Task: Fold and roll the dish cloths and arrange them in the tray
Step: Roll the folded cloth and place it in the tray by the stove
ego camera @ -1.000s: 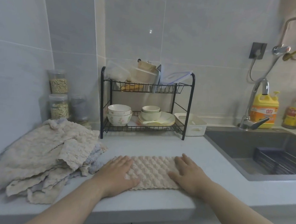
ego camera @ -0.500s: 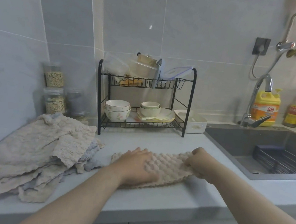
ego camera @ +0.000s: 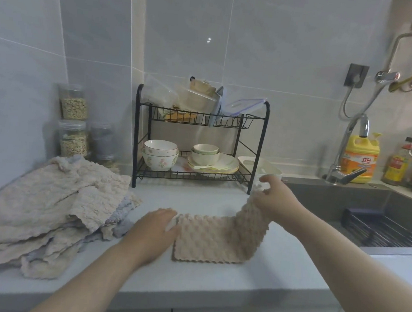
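A beige bubble-textured dish cloth (ego camera: 221,237) lies on the grey counter in front of me. My right hand (ego camera: 276,199) pinches its right end and holds that end lifted off the counter. My left hand (ego camera: 154,230) lies flat on the counter at the cloth's left edge, fingers straight, touching it. A pile of several beige and grey dish cloths (ego camera: 50,208) sits at the left of the counter. A white tray (ego camera: 267,167) stands behind the black rack's right leg, partly hidden by my right hand.
A black two-tier dish rack (ego camera: 198,140) with bowls and plates stands at the back. Jars (ego camera: 73,122) are in the left corner. The sink (ego camera: 367,211) with its tap (ego camera: 349,151) and a yellow detergent bottle (ego camera: 361,157) lies to the right.
My right hand has gripped the cloth's right end and raised it up and back. My left hand slid from the cloth's top to its left edge.
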A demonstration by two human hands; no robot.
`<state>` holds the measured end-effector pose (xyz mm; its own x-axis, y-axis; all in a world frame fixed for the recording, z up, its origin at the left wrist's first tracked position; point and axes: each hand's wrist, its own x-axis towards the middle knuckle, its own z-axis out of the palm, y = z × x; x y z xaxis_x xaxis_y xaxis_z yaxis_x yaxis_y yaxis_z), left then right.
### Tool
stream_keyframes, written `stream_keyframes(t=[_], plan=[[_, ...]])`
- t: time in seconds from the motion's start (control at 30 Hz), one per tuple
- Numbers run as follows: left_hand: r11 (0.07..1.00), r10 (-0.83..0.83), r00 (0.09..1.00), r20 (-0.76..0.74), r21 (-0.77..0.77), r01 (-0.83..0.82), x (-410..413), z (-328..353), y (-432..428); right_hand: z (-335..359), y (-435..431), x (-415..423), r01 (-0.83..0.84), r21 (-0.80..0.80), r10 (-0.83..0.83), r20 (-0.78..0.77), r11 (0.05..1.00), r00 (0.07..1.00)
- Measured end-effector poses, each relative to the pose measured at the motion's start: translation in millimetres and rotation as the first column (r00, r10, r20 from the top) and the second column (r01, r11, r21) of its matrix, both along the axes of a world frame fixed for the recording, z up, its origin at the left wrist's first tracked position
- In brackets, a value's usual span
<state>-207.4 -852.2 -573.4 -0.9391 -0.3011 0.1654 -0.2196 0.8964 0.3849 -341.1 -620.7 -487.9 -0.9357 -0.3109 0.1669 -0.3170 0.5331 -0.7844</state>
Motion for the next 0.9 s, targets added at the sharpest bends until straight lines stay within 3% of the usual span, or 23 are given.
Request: stream_keyframes(t=[0.1,0.3,0.6,0.8,0.9], plan=[[0.997,-0.032,0.993,0.116,-0.064,0.039,6,-12,-7,-8,-29,10,-0.072,0.080,0.076,-0.047,0.994,0.996],[0.992,-0.075,0.993,0.094,-0.095,0.084,4,-10,-8,-32,-71,40,-0.149,0.200,0.157,-0.028,0.968,0.987],[0.996,-0.059,0.997,0.040,-0.070,0.062,3,-11,-13,-52,-106,66,-0.138,0.418,0.198,-0.104,0.898,0.975],[0.996,-0.065,0.998,0.009,-0.056,0.065,2,-14,-15,-52,-105,75,-0.266,0.386,0.317,-0.073,0.883,0.946],[0.995,-0.069,0.997,0.025,-0.069,0.070,2,-15,-15,-39,-90,75,-0.301,0.197,0.310,-0.015,0.933,0.951]])
